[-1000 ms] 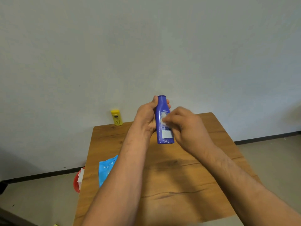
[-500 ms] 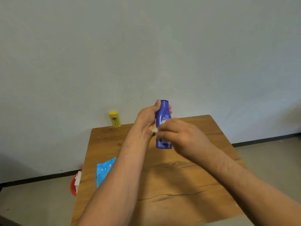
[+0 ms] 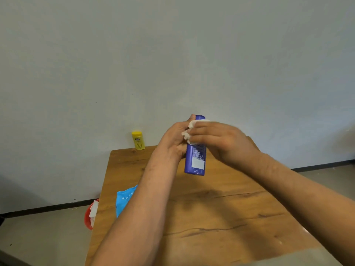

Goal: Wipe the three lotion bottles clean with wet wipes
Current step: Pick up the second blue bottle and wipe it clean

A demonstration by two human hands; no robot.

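Blue plastic lotion bottle (image 3: 195, 160): upright, lifted clear of the brown wooden bench (image 3: 211, 217), caught between both hands over the far half of the top.

Nearest, bare left forearm (image 3: 138, 208) and bare right forearm (image 3: 297, 189), reaching in from the lower edge. Under the left one, partly hidden, a light blue soft pack (image 3: 124, 198) lying at the bench's left edge. Just off that edge and below the level of the top, a red round container (image 3: 87, 219) with white sheets (image 3: 93, 210) in it.

Farther in, left grip (image 3: 173, 139) wrapped round the bottle's upper half from the left side, thumb tip up by the cap. Right grip (image 3: 221, 141), somewhat blurred, clenched on a white crumpled wet wipe (image 3: 192, 125) and pressing it against the bottle's top portion just under the cap. Printed label on the lower half turned toward the camera; bottom end free, touching nothing.

Beyond, a small yellow plastic bottle (image 3: 138, 140) with a yellow cap, upright at the bench's far left corner, close to the wall and well apart from the hands.

Behind everything, a plain pale grey wall (image 3: 172, 54), a dark skirting strip (image 3: 48, 208) along its foot, and grey floor (image 3: 38, 237) on either side of the bench.
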